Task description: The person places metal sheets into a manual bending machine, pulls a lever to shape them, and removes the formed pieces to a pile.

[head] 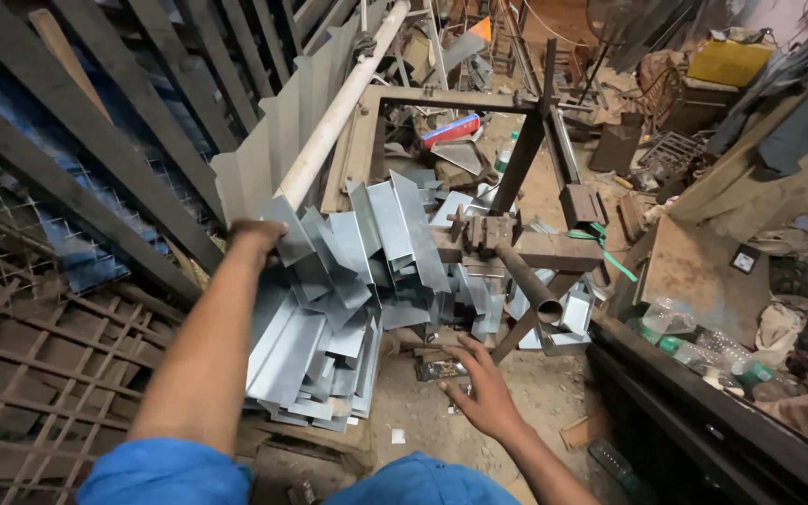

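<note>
Cluttered workshop ground lies beneath a heap of bent grey sheet-metal pieces (339,309) — the left hand (256,236) clamps the topmost piece's edge, just under a pale pipe (334,117). Stiff, light, probably sharp-edged, best held by the fold. The right hand (479,388) spreads open beside the heap's foot — holding nothing.

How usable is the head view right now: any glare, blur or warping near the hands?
Head view: sharp around both hands; soft sheen, no harsh glare, on the cut metal sheets; wide-angle bending at the edges; left hand and right hand evenly lit; dim background clutter.

Left grip (256,234) curled closed, arm outstretched; right grip (481,385) spread, reaching low.
</note>
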